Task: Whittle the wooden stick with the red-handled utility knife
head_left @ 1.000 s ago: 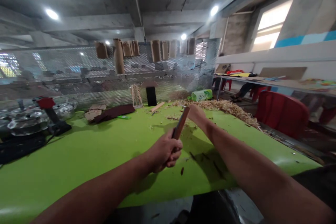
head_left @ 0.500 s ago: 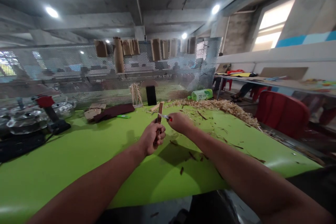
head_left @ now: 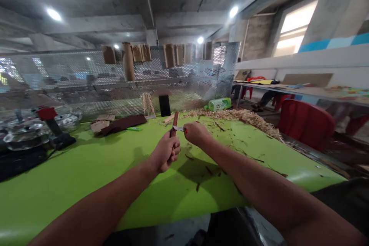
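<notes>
My left hand [head_left: 166,151] is closed round the lower part of a narrow reddish-brown wooden strip [head_left: 175,119], which stands nearly upright above the green table. In my right hand [head_left: 196,133] is a knife [head_left: 179,128] with a red part at its handle; most of the handle is hidden by the fingers. The blade points left and its tip lies against the strip, just above my left fist. Dark brown shavings [head_left: 208,170] are scattered on the green tabletop [head_left: 115,184] under and right of my hands.
A heap of pale shavings [head_left: 245,117] lines the back right edge, beside a green-labelled bottle [head_left: 219,103] lying on its side. At the back are a black phone-like slab [head_left: 165,105] and a dark brown sheet [head_left: 123,124]. A red chair [head_left: 305,123] stands to the right.
The blade sits slightly lower on the wooden strip. Both hands keep their grips, and the whole view has shifted slightly.
</notes>
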The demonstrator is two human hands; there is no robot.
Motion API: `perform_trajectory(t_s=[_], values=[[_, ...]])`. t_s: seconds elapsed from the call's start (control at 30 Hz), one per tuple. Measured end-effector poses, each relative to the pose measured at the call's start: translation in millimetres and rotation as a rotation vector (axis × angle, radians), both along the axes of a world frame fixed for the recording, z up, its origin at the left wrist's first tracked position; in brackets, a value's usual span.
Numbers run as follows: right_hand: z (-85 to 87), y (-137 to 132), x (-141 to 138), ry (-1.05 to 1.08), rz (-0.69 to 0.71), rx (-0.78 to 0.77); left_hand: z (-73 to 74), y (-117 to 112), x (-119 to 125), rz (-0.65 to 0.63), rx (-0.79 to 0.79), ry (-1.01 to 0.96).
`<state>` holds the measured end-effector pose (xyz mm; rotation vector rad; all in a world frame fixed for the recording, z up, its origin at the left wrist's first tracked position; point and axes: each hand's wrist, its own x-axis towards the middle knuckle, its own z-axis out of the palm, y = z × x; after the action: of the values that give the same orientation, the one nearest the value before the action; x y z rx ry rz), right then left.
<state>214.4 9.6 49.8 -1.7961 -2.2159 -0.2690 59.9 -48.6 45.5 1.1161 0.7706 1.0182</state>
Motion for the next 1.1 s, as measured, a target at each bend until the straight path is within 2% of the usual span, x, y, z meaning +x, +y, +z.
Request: perform_trajectory(t_s=[0.17, 0.23, 0.3, 0.37, 0.4, 0.47, 0.53, 0.63, 0.8, 0.9, 1.1], values=[[-3.0, 13.7, 6.8, 0.04, -0.02, -0.003, -1.5, -8.5, 1.0, 0.014, 0.006, 0.051], [-1.0, 26.2, 23.6, 0.124, -0.133, -0.051, -3.0, -19.3, 3.2, -0.045, -0.004, 0.083], [2.5, 38.9, 47.8, 0.238, -0.303, -0.122, -4.3, -31.0, 6.6, -0.174, 0.007, 0.119], [6.0, 48.5, 71.3, 0.276, -0.388, -0.134, -5.7, -37.2, 9.2, -0.282, 0.026, 0.123], [7.5, 51.6, 79.7, 0.286, -0.413, -0.136, -6.6, -36.7, 9.4, -0.299, 0.03, 0.115], [9.3, 53.7, 85.6, 0.299, -0.411, -0.105, -8.8, -28.5, 6.7, -0.25, 0.024, 0.091], [9.4, 50.3, 76.8, 0.317, -0.359, -0.066, -11.8, -14.9, 1.3, -0.171, 0.012, 0.065], [6.7, 37.1, 47.6, 0.292, -0.227, -0.026, -15.4, 2.4, -5.2, -0.103, -0.005, 0.005], [1.1, 12.4, 10.0, 0.142, -0.048, -0.013, -13.7, 6.5, -4.0, -0.086, -0.006, -0.027], [-0.4, 8.3, 6.9, 0.089, -0.025, -0.016, -12.2, 3.3, -2.2, -0.081, 0.0, -0.015], [1.9, 13.4, 15.3, 0.08, -0.089, -0.002, -8.6, -2.6, -0.3, -0.077, -0.001, 0.024]])
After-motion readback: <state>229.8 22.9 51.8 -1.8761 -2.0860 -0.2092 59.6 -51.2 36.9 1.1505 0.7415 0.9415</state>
